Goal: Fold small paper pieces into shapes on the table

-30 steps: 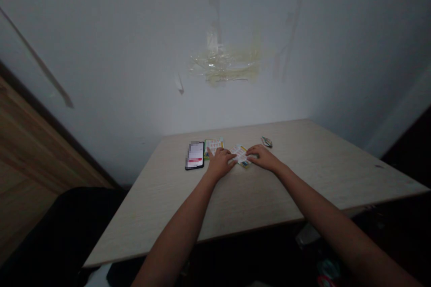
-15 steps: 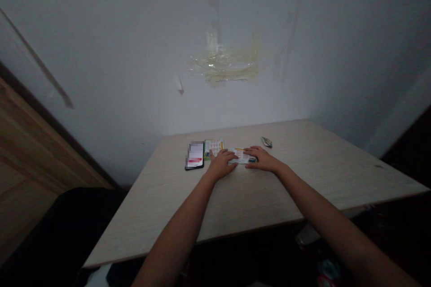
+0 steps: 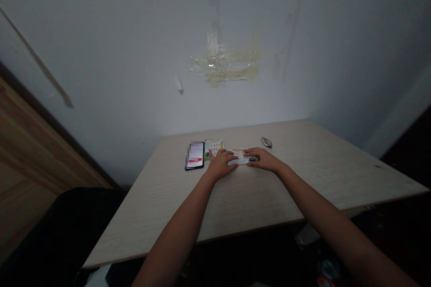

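Note:
A small printed paper (image 3: 240, 155) with a yellow strip along its far edge lies on the table in front of me. My left hand (image 3: 221, 164) holds its left end, thumb at the near edge and fingers over the top. At the right end, my right hand (image 3: 261, 159) grips it between thumb and bent fingers. The near edge looks slightly curled up. Partly behind my left fingers is a second printed sheet (image 3: 216, 144) with rows of small pictures and a green border.
Left of the sheets lies a phone (image 3: 195, 156) with its screen lit. A small folded, patterned piece (image 3: 266, 142) is on the pale wooden table (image 3: 249, 197) at the back right. The wall (image 3: 151, 76) with old tape stands behind the table.
The paper's near edge has curled up a little between my hands. My right thumb has shifted slightly; the phone and the other pieces stay where they were.

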